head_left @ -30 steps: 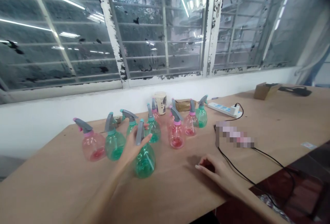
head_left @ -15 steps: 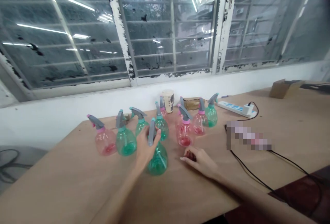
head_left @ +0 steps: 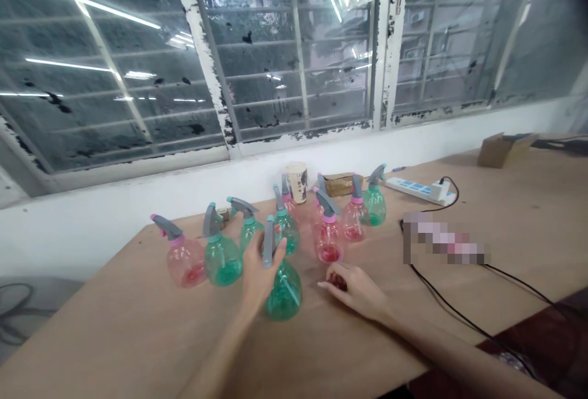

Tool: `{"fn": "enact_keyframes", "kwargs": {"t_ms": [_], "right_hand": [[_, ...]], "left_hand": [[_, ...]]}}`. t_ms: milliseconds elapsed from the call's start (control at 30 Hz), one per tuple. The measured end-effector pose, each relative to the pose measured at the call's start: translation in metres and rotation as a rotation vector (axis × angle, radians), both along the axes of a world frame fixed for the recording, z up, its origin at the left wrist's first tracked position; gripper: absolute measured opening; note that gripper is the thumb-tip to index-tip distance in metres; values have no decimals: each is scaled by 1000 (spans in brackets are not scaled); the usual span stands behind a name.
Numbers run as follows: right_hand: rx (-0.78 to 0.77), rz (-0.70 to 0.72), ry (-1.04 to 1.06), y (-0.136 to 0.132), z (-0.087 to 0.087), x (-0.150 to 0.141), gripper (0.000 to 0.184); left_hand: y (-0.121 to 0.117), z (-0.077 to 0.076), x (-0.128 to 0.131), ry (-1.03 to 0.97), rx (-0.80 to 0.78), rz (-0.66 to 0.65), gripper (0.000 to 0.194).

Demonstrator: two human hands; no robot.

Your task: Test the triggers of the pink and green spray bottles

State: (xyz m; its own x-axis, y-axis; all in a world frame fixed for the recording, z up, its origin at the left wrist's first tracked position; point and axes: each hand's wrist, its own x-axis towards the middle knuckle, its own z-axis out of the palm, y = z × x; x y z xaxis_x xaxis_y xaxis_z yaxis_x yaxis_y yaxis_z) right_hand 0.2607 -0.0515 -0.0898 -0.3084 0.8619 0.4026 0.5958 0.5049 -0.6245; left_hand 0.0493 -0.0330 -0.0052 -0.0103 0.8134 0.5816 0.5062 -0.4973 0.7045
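Observation:
My left hand [head_left: 263, 264] is closed around the neck of a green spray bottle [head_left: 283, 295] with a grey trigger head, upright at the front of the group. My right hand [head_left: 353, 292] rests on the table to the right of it, fingers loosely curled and thumb apart, with nothing visible in it. Just beyond the right hand stands a pink spray bottle [head_left: 329, 243]. To the left of my left hand are another green spray bottle [head_left: 223, 261] and a pink spray bottle [head_left: 186, 264]. Several more pink and green bottles stand behind, some partly hidden.
A paper cup [head_left: 297, 183] and a brown wrapped package [head_left: 342, 184] stand by the wall. Further right lie a white power strip [head_left: 418, 190], black cables and a blurred-out item [head_left: 445, 239]. A cardboard box [head_left: 503, 151] sits at the far right. Windows rise behind the table.
The view has shifted slightly. My left hand keeps its hold on the green spray bottle, and my right hand stays resting on the table.

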Motion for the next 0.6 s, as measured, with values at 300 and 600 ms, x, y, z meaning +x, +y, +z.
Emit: {"fn": "enact_keyframes", "kwargs": {"t_ms": [300, 600], "right_hand": [[-4, 1, -1, 0, 0, 0, 24], [-5, 3, 24, 2, -3, 2, 24]], "left_hand": [[-1, -1, 1, -17, 11, 39, 31], [-1, 2, 2, 17, 35, 31, 27]]}}
